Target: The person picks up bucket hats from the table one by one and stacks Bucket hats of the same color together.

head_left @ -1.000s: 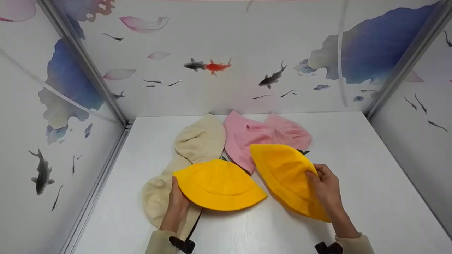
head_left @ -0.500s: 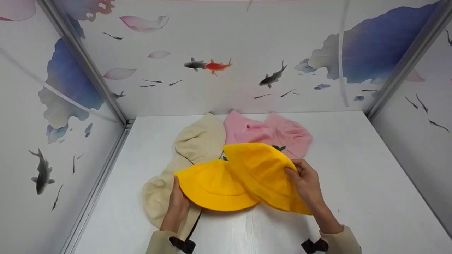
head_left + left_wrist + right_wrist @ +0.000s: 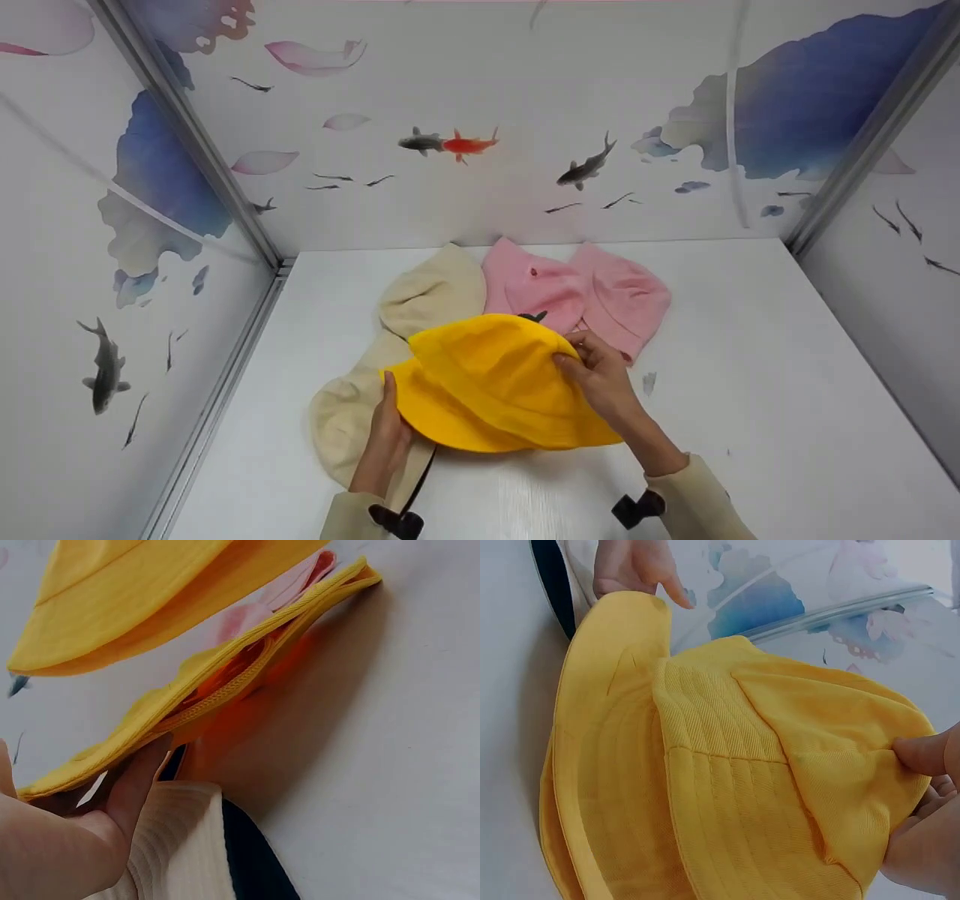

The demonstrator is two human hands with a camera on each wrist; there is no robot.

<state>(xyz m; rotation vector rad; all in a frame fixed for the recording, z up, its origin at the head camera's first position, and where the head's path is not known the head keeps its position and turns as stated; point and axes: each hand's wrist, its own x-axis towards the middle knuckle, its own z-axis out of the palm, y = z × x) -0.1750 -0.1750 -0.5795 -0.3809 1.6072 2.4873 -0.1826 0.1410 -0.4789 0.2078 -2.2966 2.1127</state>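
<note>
Two yellow bucket hats overlap above the table in the head view. My left hand (image 3: 390,439) holds the lower yellow hat (image 3: 411,401) at the left edge of its brim, thumb on top and fingers beneath. With thumb and fingers, my right hand (image 3: 604,379) pinches the crown of the upper yellow hat (image 3: 502,367), which covers much of the lower one. In the left wrist view a gap separates the upper hat's brim (image 3: 142,600) from the lower hat (image 3: 202,682). The right wrist view shows the upper hat's crown (image 3: 840,757) creased by the pinch.
Two beige hats (image 3: 431,292) lie at the left of the white table (image 3: 750,420), one partly under my left forearm. Two pink hats (image 3: 634,300) lie by the back wall. Printed panels (image 3: 510,90) enclose the table at the back and sides.
My right hand has moved left with the upper yellow hat, from beside the lower hat to over it. The right pink hat is now more exposed. The left hand keeps its hold.
</note>
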